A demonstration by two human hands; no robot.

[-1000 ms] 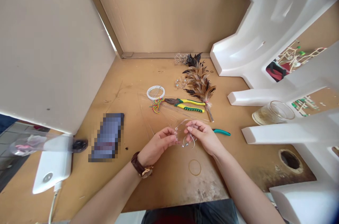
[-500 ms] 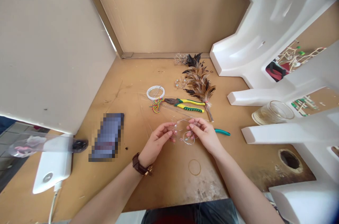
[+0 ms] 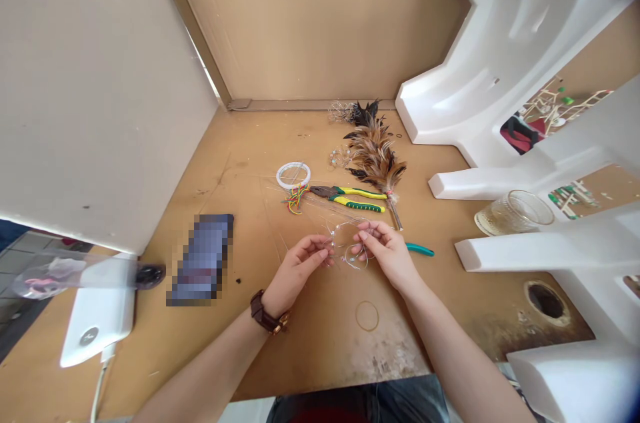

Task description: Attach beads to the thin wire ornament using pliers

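Note:
My left hand [image 3: 305, 263] and my right hand [image 3: 383, 253] pinch a thin beaded wire loop [image 3: 346, 240] between their fingertips, over the middle of a tan wooden board [image 3: 310, 343]. A brown-strapped wristwatch [image 3: 267, 312] sits on my left wrist. Just beyond my right fingers lie green-handled cutters [image 3: 419, 249], their jaws hidden. Farther off are yellow-green pliers [image 3: 347, 200], a white wire coil [image 3: 293, 175], coloured threads [image 3: 295, 199], a brown feather bunch [image 3: 376, 160], and a small beaded wire piece [image 3: 341, 156].
White foam packing [image 3: 500, 63] rises along the right, with a glass tumbler [image 3: 514, 212] among its arms. A beige panel [image 3: 95, 90] walls the left. A pixelated phone [image 3: 203, 260], white charger [image 3: 97, 316] and clear plastic bottle [image 3: 55, 276] lie left.
The wire loop has turned in my fingers, and more of it now stands above them. Both hands have drawn slightly closer around it; the tools and feathers have not moved.

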